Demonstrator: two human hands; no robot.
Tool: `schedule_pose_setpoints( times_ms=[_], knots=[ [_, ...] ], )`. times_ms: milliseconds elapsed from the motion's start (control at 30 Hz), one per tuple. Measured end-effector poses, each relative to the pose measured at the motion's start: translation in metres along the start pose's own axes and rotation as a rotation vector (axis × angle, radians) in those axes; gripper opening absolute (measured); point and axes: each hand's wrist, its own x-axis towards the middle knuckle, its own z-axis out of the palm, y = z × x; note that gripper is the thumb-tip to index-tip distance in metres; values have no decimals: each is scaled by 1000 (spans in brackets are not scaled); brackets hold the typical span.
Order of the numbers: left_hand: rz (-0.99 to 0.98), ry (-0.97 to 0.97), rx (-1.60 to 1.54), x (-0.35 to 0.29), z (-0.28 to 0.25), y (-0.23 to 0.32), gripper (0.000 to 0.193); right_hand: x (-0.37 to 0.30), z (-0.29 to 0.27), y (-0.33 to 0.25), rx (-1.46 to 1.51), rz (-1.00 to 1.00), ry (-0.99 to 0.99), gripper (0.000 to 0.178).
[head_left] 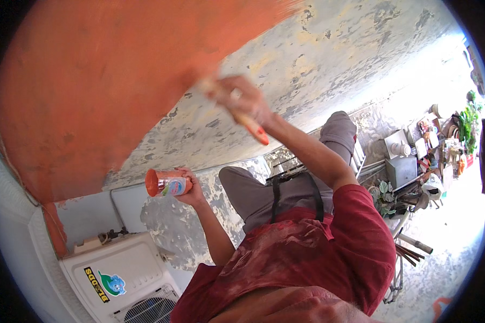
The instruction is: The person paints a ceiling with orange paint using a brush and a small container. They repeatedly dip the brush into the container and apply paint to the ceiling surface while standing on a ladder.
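Painted wall section [102, 86]: orange-red with faint darker blotches. Bare wall section [285, 70]: mottled pale grey, with dark grey and yellowish patches. Paintbrush [248, 125]: pale wood-toned handle, red-orange at the end. Cylindrical container [154, 183]: orange; label [176, 186] blue, white and green. T-shirt [291, 253]: dark red, smeared paler. Trousers [242, 194]: plain grey. Air-conditioner outdoor unit [81, 272]: off-white.

A wooden brush [251, 127] slants by the wall [129, 70], an orange-smeared cup [167, 183] opening leftward.

Rough wall [275, 64], glossy plastic container [168, 183]
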Motion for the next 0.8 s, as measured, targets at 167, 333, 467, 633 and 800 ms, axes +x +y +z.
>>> schedule_pose_setpoints(
  times_ms=[167, 333, 467, 633, 800],
  knots=[
    [-7, -42, 25, 5, 14, -9, 58, 3, -32, 33, 104, 90, -88, 37],
    [-15, -59, 41, 3, 19, -18, 56, 45, -175, 91, -82, 295, 601, 22],
    [-17, -29, 7, -4, 14, -18, 57, 43, -171, 103, -183, 194, 948, 27],
    [-33, -10, -32, -3, 2, -2, 61, 2, 4, 21, -134, 227, 529, 39],
    [57, -23, -34, -11, 10, 19, 65, -20, 141, -75, 25, 130, 22, 53]
  ],
)
